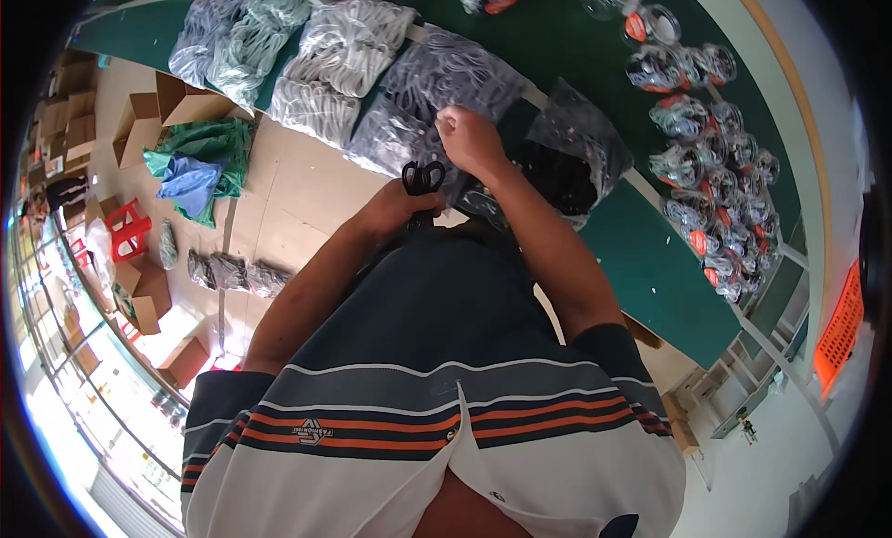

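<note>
My left hand [400, 206] is closed around black-handled scissors [424, 177]. The scissors' finger loops stick up past my thumb, and their blades are hidden. Curled into a closed shape, my right hand [469, 138] is over clear plastic bags of grey cables [455, 73] at the table's near edge. Whatever its fingertips may pinch is too small to make out. To its right lies an open clear bag of black cables [557, 176]. Bags of white cables [339, 50] and more grey-green cables [251, 41] lie to the left along the edge.
Many small clear packs with orange labels [715, 185] crowd the right part of the green table [664, 269]. On the floor at left are open cardboard boxes [139, 129], a green and blue plastic sack [200, 166], a red stool [128, 229] and several bundled packs [237, 273].
</note>
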Demonstrator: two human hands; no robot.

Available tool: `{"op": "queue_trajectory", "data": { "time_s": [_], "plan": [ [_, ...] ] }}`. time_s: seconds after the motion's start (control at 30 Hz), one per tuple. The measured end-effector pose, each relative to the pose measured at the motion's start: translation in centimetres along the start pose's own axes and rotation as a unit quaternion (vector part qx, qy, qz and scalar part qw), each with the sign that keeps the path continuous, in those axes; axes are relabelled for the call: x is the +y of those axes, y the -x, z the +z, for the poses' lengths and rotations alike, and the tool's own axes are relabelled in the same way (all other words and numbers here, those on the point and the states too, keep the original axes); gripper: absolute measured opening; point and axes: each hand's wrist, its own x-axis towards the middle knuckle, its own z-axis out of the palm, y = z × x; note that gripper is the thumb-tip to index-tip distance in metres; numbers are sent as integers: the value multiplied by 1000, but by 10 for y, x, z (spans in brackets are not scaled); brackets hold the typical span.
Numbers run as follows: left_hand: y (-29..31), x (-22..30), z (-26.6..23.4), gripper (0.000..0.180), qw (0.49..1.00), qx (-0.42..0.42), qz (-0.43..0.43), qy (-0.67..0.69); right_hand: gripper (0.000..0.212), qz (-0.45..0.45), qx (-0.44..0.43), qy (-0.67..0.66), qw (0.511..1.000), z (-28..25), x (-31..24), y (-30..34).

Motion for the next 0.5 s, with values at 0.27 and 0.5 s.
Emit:
{"op": "queue_trajectory", "data": {
  "time_s": [0.27,0.5],
  "plan": [
    [20,14,-102,18,998,54,-4,9,41,256,-100,252,928,70,-30,-79],
    [19,18,-156,18,999,37,-4,31,41,289,-34,232,928,92,-17,-82]
  ]
}}
